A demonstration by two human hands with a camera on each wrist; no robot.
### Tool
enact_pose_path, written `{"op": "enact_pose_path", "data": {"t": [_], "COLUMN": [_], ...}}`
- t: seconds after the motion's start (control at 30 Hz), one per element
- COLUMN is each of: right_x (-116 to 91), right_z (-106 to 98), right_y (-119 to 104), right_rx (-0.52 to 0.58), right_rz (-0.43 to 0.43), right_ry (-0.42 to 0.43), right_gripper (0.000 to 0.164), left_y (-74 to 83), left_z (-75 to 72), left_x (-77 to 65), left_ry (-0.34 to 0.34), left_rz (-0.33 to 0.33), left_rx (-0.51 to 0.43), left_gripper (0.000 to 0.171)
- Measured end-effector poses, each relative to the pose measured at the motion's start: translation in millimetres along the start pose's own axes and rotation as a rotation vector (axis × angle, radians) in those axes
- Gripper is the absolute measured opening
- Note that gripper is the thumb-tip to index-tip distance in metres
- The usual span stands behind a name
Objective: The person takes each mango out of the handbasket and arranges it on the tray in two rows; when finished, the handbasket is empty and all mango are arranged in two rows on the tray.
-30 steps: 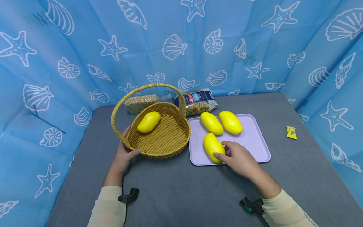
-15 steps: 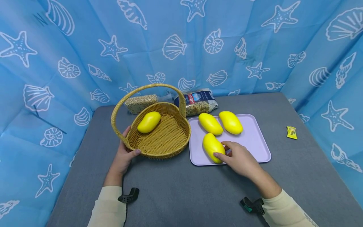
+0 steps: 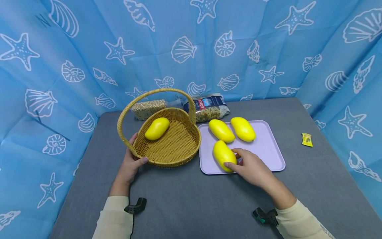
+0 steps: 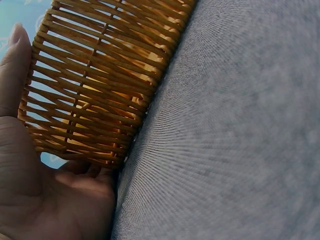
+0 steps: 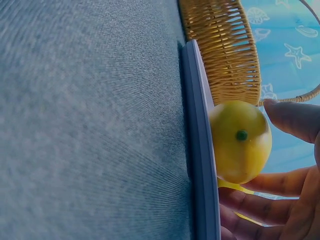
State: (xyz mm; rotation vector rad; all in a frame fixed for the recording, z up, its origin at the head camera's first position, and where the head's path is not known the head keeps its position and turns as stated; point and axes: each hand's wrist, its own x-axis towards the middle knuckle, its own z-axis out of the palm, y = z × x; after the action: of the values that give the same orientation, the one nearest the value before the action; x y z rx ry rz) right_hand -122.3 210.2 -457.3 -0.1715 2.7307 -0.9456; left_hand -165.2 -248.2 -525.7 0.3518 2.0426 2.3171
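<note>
Only small shifts show since a second ago: the far-left mango (image 3: 221, 130) on the tray (image 3: 265, 157) has edged toward the person, and the near mango (image 3: 222, 154) has slid very slightly left, the right hand (image 3: 252, 167) going with it. The left hand (image 3: 131, 164) and the basket (image 3: 176, 146) look unmoved.

The relation I judge most important is that the near mango lies just left of the right hand, between it and the basket. The mango's long axis slants, its far end leaning left and its near end leaning right, toward the thumb. The right hand is by far the nearer; the left is across the basket. The mango lies on the near-left part of the tray, its side against the tray in the right wrist view, and the basket stands just beyond the tray's left edge; whether basket and tray touch I cannot tell.

The right hand is partly closed around the near mango, thumb on one side and bent fingers on the other; how firm the grip is cannot be told. The left hand holds the basket by its left wall, thumb on the rim and fingers around the outside. The basket sits on the surface (image 3: 191, 202), its open top showing one mango (image 3: 157, 128) inside, at the left.
</note>
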Motion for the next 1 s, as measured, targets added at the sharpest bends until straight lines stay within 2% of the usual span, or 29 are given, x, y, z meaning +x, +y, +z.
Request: {"op": "enact_pose_path", "data": {"t": [0.43,0.7,0.83,1.0], "right_x": [3.4,3.0,3.4,6.4], "right_z": [-3.0,-9.5,-16.4,-26.5], "right_y": [4.5,1.2,-1.2,-9.0], "right_rx": [0.010,0.019,0.061,0.141], "right_rz": [-0.042,-0.040,-0.092,-0.198], "right_ry": [-0.016,-0.012,0.039,0.115], "right_gripper": [0.068,0.070,0.067,0.066], "left_y": [-0.3,-1.2,-0.8,0.2], "left_z": [-0.2,-0.6,-0.3,0.0], "left_x": [0.3,0.5,0.5,0.4], "left_ry": [-0.009,-0.007,-0.005,-0.006], "left_rz": [0.013,0.007,0.005,0.003], "left_rx": [0.006,-0.001,-0.002,0.001], "left_gripper": [0.105,0.104,0.104,0.104]}}
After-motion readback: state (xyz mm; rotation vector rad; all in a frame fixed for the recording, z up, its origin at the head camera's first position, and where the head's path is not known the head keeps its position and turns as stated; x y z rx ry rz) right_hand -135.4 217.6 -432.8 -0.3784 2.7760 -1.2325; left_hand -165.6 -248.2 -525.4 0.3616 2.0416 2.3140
